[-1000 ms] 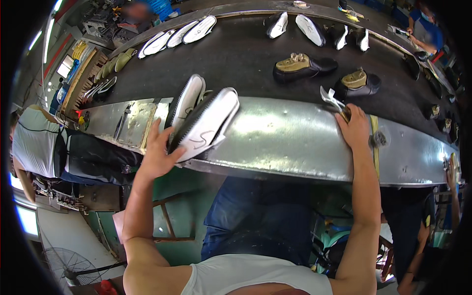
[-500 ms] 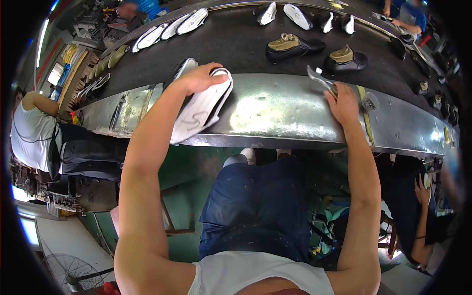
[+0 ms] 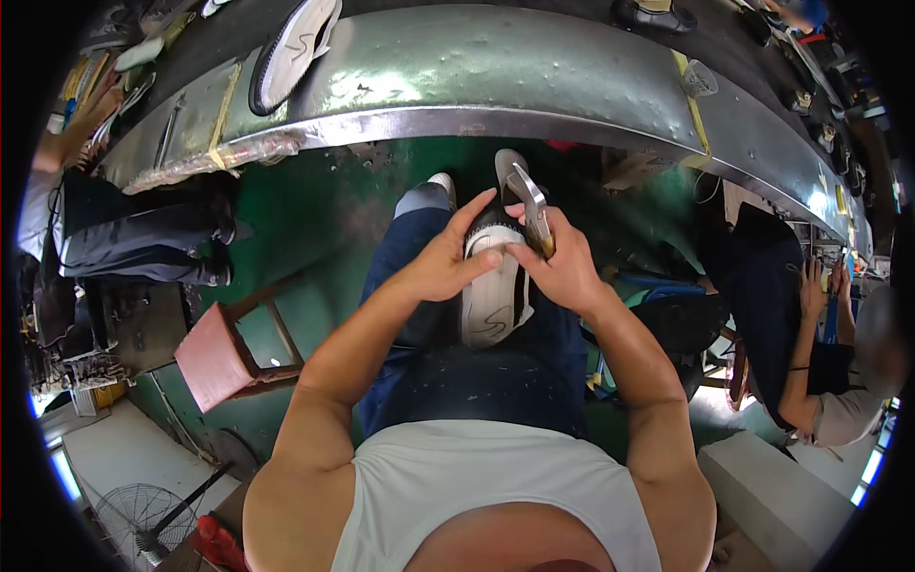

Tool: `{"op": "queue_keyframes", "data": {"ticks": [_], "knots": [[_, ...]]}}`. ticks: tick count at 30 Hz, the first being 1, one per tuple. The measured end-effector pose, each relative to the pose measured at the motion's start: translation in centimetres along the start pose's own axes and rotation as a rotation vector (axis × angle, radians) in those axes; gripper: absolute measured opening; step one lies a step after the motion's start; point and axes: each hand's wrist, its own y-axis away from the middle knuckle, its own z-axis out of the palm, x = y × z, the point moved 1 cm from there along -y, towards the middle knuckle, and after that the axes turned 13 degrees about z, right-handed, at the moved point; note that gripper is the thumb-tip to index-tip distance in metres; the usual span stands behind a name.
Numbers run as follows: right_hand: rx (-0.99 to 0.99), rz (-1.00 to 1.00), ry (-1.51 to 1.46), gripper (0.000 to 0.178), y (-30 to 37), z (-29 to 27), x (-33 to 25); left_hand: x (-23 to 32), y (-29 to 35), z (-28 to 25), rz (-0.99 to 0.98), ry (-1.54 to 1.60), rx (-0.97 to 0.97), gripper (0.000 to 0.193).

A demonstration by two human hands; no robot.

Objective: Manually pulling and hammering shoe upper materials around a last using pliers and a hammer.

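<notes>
Sole up, a dark shoe upper with a white insole [image 3: 491, 310] and a toothed, gathered edge at its toe rests over my lap. My left hand [image 3: 453, 255] grips its toe end from the left, thumb on the white face. Metal lasting pincers [image 3: 536, 212] stand in my right hand [image 3: 564, 267], with the steel head pointing up past the toe. The right thumb presses on the shoe's white face too. A second white-bottomed shoe [image 3: 294, 57] lies on the bench ahead, at left.
The metal-edged bench [image 3: 477, 71] crosses in front, with a clear cup [image 3: 700, 79] and a dark shoe [image 3: 653, 17] at right. A pink stool [image 3: 217, 357] and wire fan [image 3: 143, 520] are at left. Other people work on both sides.
Both hands have come back from the bench to my lap, the left bringing one shoe, the right the pincers. Another white-bottomed shoe stays on the bench. The view has tipped downward.
</notes>
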Motion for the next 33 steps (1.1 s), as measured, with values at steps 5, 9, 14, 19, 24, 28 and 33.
{"op": "queue_keyframes", "data": {"ticks": [5, 9, 14, 19, 24, 28, 33], "knots": [[-0.007, -0.374, 0.244, 0.043, -0.4, -1.2, -0.5, 1.0, -0.3, -1.4, -0.007, -0.210, -0.287, 0.080], [0.039, -0.207, 0.235, 0.031, -0.8, -0.8, -1.5, 0.2, 0.3, -1.6, 0.025, -0.260, -0.239, 0.079], [-0.035, 0.156, 0.062, 0.030, 1.7, -1.9, 0.0, 0.0, 1.1, -2.1, -0.042, -0.169, -0.103, 0.074], [-0.408, 0.490, -0.172, 0.031, 7.9, -0.9, 0.9, -1.2, 1.1, -2.3, -0.098, -0.236, 0.040, 0.063], [-0.529, 0.435, -0.451, 0.034, 5.8, 0.4, 2.0, -0.9, 0.4, -1.4, -0.101, -0.210, 0.011, 0.060], [-0.581, 0.524, -0.348, 0.028, 4.8, -0.6, 2.1, -1.2, 0.0, -1.2, -0.091, -0.246, 0.058, 0.054], [-0.223, 0.191, 0.189, 0.025, 4.4, 1.0, 4.8, -3.3, -0.1, -1.8, -0.042, -0.060, 0.110, 0.050]]}}
